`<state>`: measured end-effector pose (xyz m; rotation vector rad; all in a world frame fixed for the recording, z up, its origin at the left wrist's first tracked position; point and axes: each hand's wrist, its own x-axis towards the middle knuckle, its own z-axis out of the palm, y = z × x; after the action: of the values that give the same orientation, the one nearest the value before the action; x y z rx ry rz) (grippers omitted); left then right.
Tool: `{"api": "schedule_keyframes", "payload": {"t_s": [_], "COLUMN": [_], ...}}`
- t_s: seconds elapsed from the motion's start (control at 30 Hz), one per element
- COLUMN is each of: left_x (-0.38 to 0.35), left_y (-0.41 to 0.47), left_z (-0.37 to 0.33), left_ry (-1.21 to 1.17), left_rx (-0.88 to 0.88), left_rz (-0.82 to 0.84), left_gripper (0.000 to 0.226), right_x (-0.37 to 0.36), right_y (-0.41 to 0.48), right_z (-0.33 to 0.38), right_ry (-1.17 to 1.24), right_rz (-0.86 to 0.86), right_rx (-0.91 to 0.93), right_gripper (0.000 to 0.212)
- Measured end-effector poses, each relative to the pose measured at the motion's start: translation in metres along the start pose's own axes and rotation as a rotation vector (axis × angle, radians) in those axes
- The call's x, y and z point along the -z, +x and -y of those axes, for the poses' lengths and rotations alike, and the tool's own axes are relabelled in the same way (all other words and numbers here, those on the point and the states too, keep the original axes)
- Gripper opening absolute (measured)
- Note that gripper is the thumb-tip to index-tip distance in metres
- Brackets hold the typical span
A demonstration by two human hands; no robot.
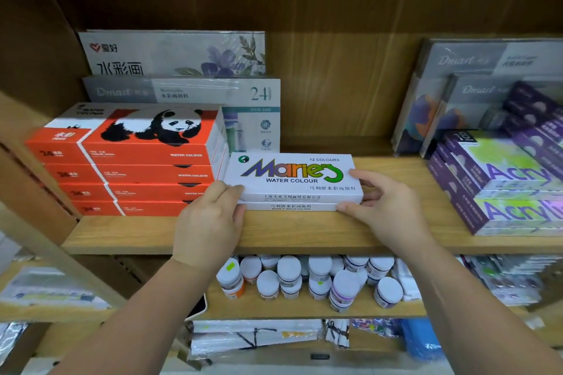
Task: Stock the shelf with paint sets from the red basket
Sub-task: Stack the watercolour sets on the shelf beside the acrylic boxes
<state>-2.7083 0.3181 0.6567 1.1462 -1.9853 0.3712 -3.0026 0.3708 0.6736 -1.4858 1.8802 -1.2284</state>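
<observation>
Lowest in view, a bottom shelf carries flat white packets [256,335] in clear wrap. Above it, a wooden shelf holds a cluster of small round paint jars [304,280] with white lids, packed close and some lying tilted.

Both bare forearms rise from the lower edge to the front lip of the main shelf [304,237], a pale, smooth wood-grain board.

The left hand [210,222] grasps the left end of the paint sets [292,176] – thumb on the top face, fingers curled against the end. The right hand [387,210] grips the right end, thumb on the top corner and a finger laid along the front edge of the lower box. The paint sets are two flat, rectangular white card boxes, stacked one on the other and lying on the main shelf near its front lip, between the two hands. The upper lid reads "Marie's Water Colour, 12 Colours" in multicoloured letters.

Just left, touching or nearly so, stands a pile of four glossy orange panda boxes [137,161]. Well to the right lie stacked purple acrylic boxes [511,186] – film-wrapped.

Farther back, grey Dmart boxes [182,91] and a floral box [173,52] stand upright against the dark wood back panel [335,9]; further grey boxes [457,70] lean at the right.
</observation>
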Motion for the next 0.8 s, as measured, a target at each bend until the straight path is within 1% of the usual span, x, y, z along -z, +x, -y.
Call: {"api": "schedule_keyframes", "payload": {"t_s": [0.1,0.2,0.23,0.43,0.67,0.8], "left_x": [0.002,0.003,0.004,0.008,0.009,0.009], "left_y": [0.002,0.002,0.002,0.004,0.005,0.000], "left_z": [0.000,-0.001,-0.001,0.001,-0.002,-0.004], "left_ry": [-0.010,-0.014,-0.017,-0.015,0.007,-0.046], "left_rx": [0.004,0.018,0.023,0.003,0.015,0.030], "left_rz": [0.000,0.018,0.026,0.038,0.064,0.067], "left_gripper": [0.034,0.023,0.023,0.020,0.020,0.021], "right_x": [0.000,0.000,0.001,-0.001,-0.004,-0.005], "right_y": [-0.003,-0.004,-0.004,-0.006,-0.009,-0.017], "right_z": [0.006,0.007,0.008,0.009,0.010,0.013], "right_ry": [-0.083,-0.070,-0.069,-0.141,-0.137,-0.175], "right_rz": [-0.015,-0.024,-0.026,-0.046,-0.061,-0.038], "right_rx": [-0.002,-0.005,-0.007,0.001,0.008,0.027], "right_gripper": [0.059,0.058,0.058,0.059,0.060,0.066]}}
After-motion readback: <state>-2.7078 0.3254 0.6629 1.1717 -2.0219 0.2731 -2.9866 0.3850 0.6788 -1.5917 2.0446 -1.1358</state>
